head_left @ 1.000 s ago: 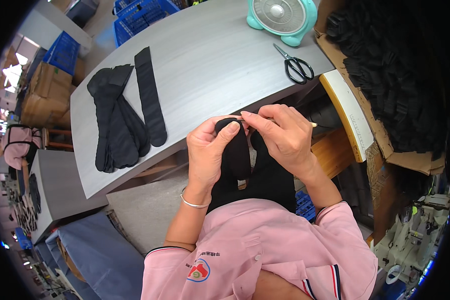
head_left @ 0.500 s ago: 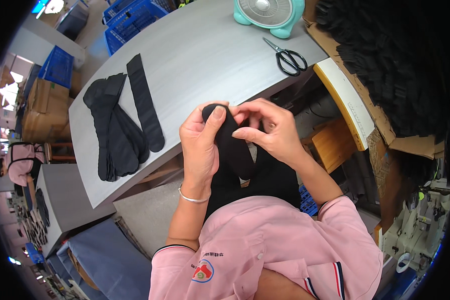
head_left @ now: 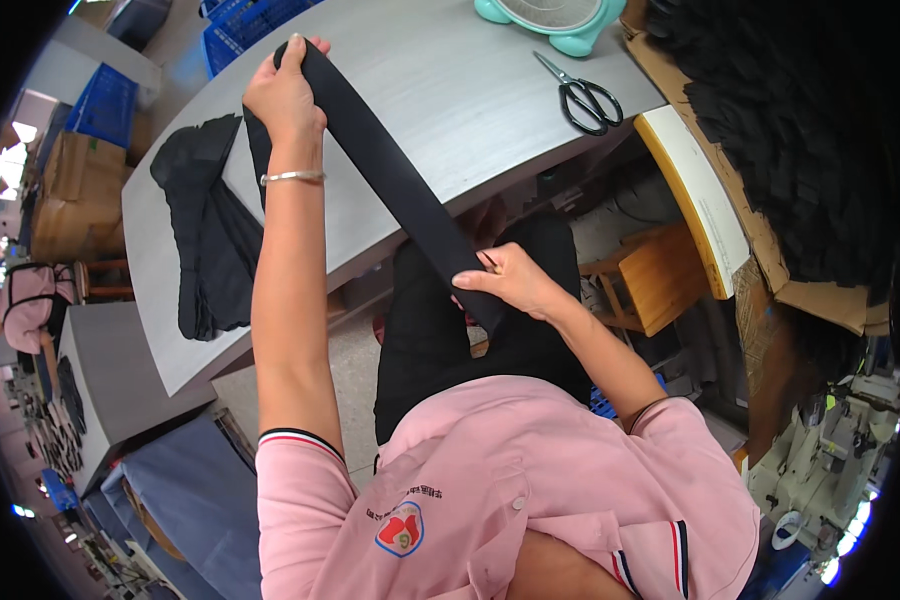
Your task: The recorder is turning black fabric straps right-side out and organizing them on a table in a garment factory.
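A long black sock (head_left: 395,180) is stretched flat and slanting between my two hands. My left hand (head_left: 285,95) is closed on its upper end, out over the grey table. Above my lap, my right hand (head_left: 515,285) pinches the sock near its lower end, with the tip hanging past the fingers. A pile of black socks (head_left: 205,220) lies on the table to the left of my forearm. Beside the pile, another black sock (head_left: 257,140) is mostly hidden behind my left hand and forearm.
Black-handled scissors (head_left: 590,105) lie on the grey table (head_left: 490,130), close to a turquoise fan (head_left: 575,30). At the right stands a cardboard box (head_left: 820,302) of black pieces. A wooden stool (head_left: 660,280) is below. Another person (head_left: 35,310) is at the far left.
My left hand has moved up and away to the left, drawing the sock out long. My right hand has come down and nearer, gripping the other end. The view has shifted slightly.
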Demonstrator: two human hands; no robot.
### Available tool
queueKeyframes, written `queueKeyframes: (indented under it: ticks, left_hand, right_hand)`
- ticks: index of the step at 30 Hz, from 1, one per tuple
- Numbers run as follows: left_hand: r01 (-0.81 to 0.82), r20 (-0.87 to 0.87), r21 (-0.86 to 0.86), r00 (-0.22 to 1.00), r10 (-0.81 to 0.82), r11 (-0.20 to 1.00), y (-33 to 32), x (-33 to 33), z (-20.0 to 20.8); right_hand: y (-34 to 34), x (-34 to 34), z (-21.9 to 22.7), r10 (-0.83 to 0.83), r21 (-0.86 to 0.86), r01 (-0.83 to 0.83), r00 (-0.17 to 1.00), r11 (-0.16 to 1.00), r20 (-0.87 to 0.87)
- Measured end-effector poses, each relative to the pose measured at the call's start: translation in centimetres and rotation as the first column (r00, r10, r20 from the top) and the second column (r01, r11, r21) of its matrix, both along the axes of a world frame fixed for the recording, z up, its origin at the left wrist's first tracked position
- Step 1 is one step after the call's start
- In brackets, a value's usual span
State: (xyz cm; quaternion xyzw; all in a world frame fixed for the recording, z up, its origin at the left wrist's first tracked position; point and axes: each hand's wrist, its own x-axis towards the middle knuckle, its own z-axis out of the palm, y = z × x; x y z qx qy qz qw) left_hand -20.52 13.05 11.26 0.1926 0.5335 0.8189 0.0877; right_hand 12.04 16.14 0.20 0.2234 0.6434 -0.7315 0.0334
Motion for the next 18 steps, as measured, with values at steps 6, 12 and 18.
queueKeyframes:
  ticks: [6, 12, 18]
  left_hand:
    - [-0.690, -0.849, -0.345, 0.519, 0.102, 0.637, 0.3, 2.1, -8.0]
    - [-0.528, -0.688, -0.722, 0.615, -0.385, 0.448, 1.2, 6.2, -14.1]
    - [-0.563, -0.694, -0.720, 0.593, -0.409, 0.405, 1.3, 6.0, -14.9]
  right_hand:
    - [0.5, -0.6, -1.5, -0.037, -0.304, 0.058, 0.997, 0.951, 0.073]
    - [2.4, -3.6, -0.6, -0.061, -0.314, 0.080, 0.996, 0.946, 0.068]
    - [-0.4, -0.1, -1.4, -0.126, -0.406, 0.174, 0.982, 0.897, 0.144]
